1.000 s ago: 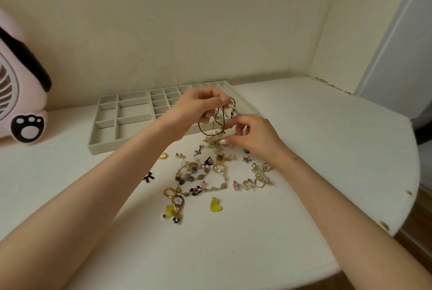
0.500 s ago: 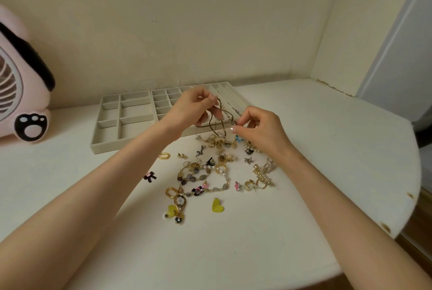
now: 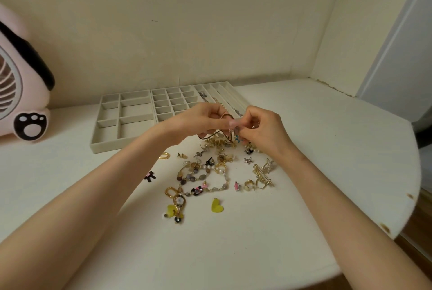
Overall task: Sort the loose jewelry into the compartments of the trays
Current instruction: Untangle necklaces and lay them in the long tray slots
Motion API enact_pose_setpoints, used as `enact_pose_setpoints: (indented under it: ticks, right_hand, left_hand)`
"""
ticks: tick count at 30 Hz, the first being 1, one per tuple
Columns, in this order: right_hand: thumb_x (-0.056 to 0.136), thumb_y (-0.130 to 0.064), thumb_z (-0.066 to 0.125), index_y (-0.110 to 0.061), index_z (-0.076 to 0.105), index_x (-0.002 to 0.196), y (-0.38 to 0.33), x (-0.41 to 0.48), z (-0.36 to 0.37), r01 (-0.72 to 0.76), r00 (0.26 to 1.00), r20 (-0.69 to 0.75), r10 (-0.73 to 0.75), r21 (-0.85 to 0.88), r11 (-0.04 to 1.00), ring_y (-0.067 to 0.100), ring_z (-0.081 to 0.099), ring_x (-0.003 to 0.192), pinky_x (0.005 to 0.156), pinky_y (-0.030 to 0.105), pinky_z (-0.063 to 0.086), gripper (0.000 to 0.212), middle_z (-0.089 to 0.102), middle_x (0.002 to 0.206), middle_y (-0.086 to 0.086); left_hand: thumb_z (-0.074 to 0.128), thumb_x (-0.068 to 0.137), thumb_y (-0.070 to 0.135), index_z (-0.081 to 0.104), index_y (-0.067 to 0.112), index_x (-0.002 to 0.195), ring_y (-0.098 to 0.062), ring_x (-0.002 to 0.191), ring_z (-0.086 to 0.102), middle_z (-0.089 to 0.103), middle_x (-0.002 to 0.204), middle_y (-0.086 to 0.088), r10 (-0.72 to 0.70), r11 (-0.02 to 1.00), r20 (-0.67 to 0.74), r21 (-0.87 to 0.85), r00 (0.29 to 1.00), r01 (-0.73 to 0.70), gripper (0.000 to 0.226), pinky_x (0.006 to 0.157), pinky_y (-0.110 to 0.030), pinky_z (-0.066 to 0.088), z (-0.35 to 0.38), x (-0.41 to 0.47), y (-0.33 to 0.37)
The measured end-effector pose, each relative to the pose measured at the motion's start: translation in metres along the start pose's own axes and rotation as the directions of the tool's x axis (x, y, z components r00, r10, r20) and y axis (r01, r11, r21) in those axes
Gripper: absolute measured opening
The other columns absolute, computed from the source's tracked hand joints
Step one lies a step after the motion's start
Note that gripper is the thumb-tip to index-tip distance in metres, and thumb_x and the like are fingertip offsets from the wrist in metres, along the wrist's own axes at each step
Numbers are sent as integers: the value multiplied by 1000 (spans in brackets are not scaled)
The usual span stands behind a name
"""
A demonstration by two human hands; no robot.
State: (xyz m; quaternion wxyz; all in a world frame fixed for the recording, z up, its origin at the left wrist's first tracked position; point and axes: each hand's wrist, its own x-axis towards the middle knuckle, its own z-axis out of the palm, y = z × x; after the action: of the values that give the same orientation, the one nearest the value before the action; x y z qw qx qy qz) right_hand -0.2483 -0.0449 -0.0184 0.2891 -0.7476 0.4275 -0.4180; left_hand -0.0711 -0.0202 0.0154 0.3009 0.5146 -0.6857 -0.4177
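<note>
Both hands meet above the far edge of a jewelry pile [image 3: 217, 172] on the white table [image 3: 327, 161]. The left hand [image 3: 198, 121] and right hand [image 3: 264, 130] pinch a dark cord with gold rings [image 3: 224, 126] between their fingertips, the cord drooping toward the pile. At 12 o'clock from the pile sit beige trays [image 3: 131, 121] against the wall, chains lying in the rightmost slots. A yellow heart [image 3: 217, 205] lies at 6 o'clock, a black bow [image 3: 149, 176] at 9 o'clock. A pink fan [image 3: 21, 93] stands far left.
</note>
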Motion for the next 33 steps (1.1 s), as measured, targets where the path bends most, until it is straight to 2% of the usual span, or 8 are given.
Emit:
enact_pose_setpoints:
  ticks: [4, 6, 9, 15, 20, 25, 29, 33]
  right_hand:
    - [78, 8, 67, -12, 52, 78, -5, -1, -1, -49, 998, 46, 41, 176, 983, 18, 66, 60, 56, 28, 56, 25, 65, 75, 12]
    - [79, 9, 66, -12, 54, 84, -6, -1, -2, -59, 997, 69, 43, 248, 967, 21, 66, 62, 58, 31, 58, 25, 64, 74, 9]
    - [79, 10, 66, -10, 59, 86, -7, -1, -2, -59, 995, 90, 34, 292, 955, 24, 67, 63, 62, 35, 59, 22, 66, 73, 10]
    - [79, 7, 68, -4, 64, 92, -8, -1, -6, -82, 992, 121, 41, 361, 929, 23, 70, 69, 65, 31, 59, 16, 68, 81, 16]
    - [79, 6, 69, -2, 62, 89, -8, -1, -6, -80, 992, 118, 38, 367, 927, 23, 70, 68, 65, 32, 59, 13, 68, 80, 18]
    - [84, 1, 65, 2, 58, 81, -7, -1, -6, -83, 995, 79, 58, 363, 928, 22, 67, 64, 62, 32, 58, 8, 66, 79, 24]
    - [85, 4, 64, 2, 57, 77, -5, 0, -6, -66, 998, 42, 54, 372, 926, 22, 66, 63, 61, 32, 58, 10, 66, 74, 20]
    - [84, 2, 65, 3, 57, 77, -3, 1, -8, -60, 997, -22, 71, 334, 941, 22, 65, 62, 62, 35, 59, 11, 66, 71, 14]
  left_hand:
    - [65, 86, 20, 62, 12, 89, -1, 47, 37, 57, 70, 2, 50, 999, -43, -18, 998, -51, 9, 46, -16, 26, 0, 2, -4]
    - [63, 87, 16, 62, 14, 85, -2, 47, 37, 57, 68, 4, 75, 996, -60, -37, 995, -78, 3, 45, -16, 26, 1, 2, -5]
    - [61, 88, 12, 61, 15, 81, -5, 50, 37, 59, 68, 3, 92, 993, -71, -61, 993, -97, 8, 44, -15, 26, 2, 2, -6]
    - [58, 89, 9, 58, 11, 82, -3, 44, 32, 58, 55, 11, 112, 976, -116, -172, 987, -131, 7, 45, -17, 25, -1, 3, -7]
    - [57, 89, 7, 59, 11, 83, -4, 45, 34, 56, 58, 10, 115, 971, -118, -198, 986, -137, 8, 44, -15, 26, -1, 4, -10]
    - [56, 90, 7, 62, 11, 90, -7, 51, 37, 65, 68, 9, 127, 983, -51, -126, 991, -132, 8, 45, -14, 28, -2, 3, -10]
    - [51, 92, 3, 61, 4, 106, -7, 50, 38, 67, 81, -3, 132, 983, -34, -123, 991, -135, 17, 45, -13, 29, -2, 2, -11]
    - [50, 92, 2, 58, 4, 116, -7, 49, 36, 67, 78, 1, 126, 981, -14, -144, 992, -127, 25, 45, -14, 28, -1, 3, -12]
